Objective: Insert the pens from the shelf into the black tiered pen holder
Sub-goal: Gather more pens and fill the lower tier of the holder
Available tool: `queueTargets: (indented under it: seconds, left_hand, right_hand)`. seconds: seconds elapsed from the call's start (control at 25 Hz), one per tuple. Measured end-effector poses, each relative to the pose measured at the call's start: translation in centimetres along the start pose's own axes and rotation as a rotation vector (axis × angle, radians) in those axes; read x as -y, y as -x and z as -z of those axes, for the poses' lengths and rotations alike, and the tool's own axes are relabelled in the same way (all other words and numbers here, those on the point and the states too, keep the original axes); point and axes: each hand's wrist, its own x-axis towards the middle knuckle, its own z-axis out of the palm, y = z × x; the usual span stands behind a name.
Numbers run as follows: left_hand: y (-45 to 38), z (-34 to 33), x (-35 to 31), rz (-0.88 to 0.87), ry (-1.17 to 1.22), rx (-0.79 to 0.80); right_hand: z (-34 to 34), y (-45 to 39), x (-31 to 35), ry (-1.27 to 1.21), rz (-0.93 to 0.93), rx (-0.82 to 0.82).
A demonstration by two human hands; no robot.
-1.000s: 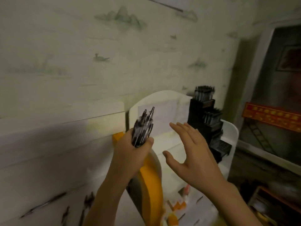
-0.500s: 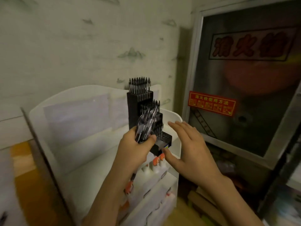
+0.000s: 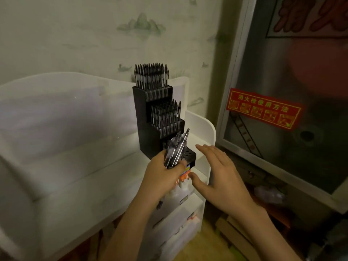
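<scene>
Both hands have come closer to the black tiered pen holder [image 3: 160, 117] than they were half a second ago, and the view has swung right so the holder now sits near the centre. The left hand [image 3: 162, 178] has its fingers [image 3: 183, 164] and thumb clamped round a bundle of pens [image 3: 176, 147], their tips pointing up and slightly to the right, just in front of the holder's lower tiers. The right hand [image 3: 222, 178] hovers just right of the bundle with its fingers straight and spread apart, palm turned left, holding nothing.

The holder stands upright on a white shelf unit [image 3: 209, 129], at its far right end. Its top tier and second tier are packed with upright pens. The lowest step [image 3: 189, 155], near the left thumb, shows a grid of open holes. Whether the third tier is filled cannot be told, since the bundle covers it.

Below the hands, small white bottles with orange caps [image 3: 183, 178] stand on a lower level of the shelf unit. A pale patterned wall [image 3: 94, 34] is behind. To the right is a metal-framed cabinet door [image 3: 301, 91] carrying a red label with yellow characters [image 3: 263, 108].
</scene>
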Motion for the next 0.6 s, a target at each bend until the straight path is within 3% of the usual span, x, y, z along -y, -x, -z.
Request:
queueTargets:
  seconds: [0.4, 0.52, 0.6]
  left_hand:
    - [-10.0, -4.5, 3.2, 0.112, 0.025, -0.076]
    - [-11.7, -5.2, 4.1, 0.121, -0.08, -0.071]
    - [-12.5, -5.9, 4.5, 0.154, -0.094, -0.114]
  right_hand:
    - [-4.7, -10.5, -8.1, -0.094, 0.084, 0.161]
    - [-5.3, -12.4, -9.2, -0.289, 0.06, 0.142]
    - [-5.5, -14.1, -9.5, -0.514, -0.049, 0.025]
